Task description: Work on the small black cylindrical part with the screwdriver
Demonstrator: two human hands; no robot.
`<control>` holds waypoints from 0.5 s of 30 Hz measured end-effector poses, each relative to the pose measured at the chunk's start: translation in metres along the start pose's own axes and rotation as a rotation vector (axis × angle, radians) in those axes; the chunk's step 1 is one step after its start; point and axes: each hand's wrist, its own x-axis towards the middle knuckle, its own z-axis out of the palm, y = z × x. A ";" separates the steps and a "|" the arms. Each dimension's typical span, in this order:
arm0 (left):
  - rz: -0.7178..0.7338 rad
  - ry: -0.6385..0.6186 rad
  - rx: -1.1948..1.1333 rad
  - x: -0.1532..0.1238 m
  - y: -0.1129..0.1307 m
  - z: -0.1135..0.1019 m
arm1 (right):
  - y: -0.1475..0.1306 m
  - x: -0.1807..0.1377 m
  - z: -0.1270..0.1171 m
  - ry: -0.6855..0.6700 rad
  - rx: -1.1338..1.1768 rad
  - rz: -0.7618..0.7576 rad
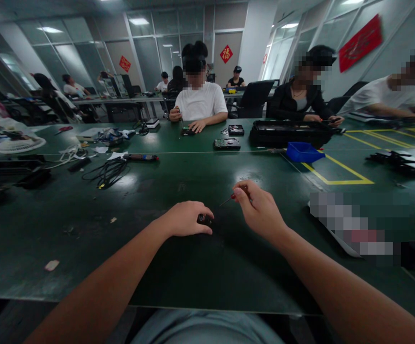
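Observation:
My left hand (189, 218) rests on the green tabletop with its fingers curved around a small black object (205, 219). Most of that object is hidden under the palm, so its kind cannot be made out. To the right, my right hand (259, 205) grips a screwdriver (233, 196) by its dark red handle. The thin metal shaft slants down and left, its tip a short way from the black object and apart from it.
Cables (110, 169) and a dark tool (141, 157) lie at left. Across the green table (179, 167), a person in white (202, 102) handles a dark part near circuit-board devices (226, 144). A blue bin (302, 152), black casing (289, 133) and black parts (397, 162) sit at right.

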 end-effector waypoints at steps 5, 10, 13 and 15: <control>0.031 -0.004 -0.014 0.000 -0.004 0.001 | 0.001 0.000 0.001 -0.004 -0.001 0.007; 0.037 0.033 -0.011 0.000 -0.002 0.002 | 0.002 0.000 0.002 -0.004 0.001 0.001; 0.036 0.063 -0.011 0.000 -0.001 0.003 | 0.002 -0.001 0.001 -0.012 0.002 0.006; 0.045 0.078 -0.006 0.001 0.000 0.004 | 0.002 -0.001 0.001 -0.015 0.002 0.003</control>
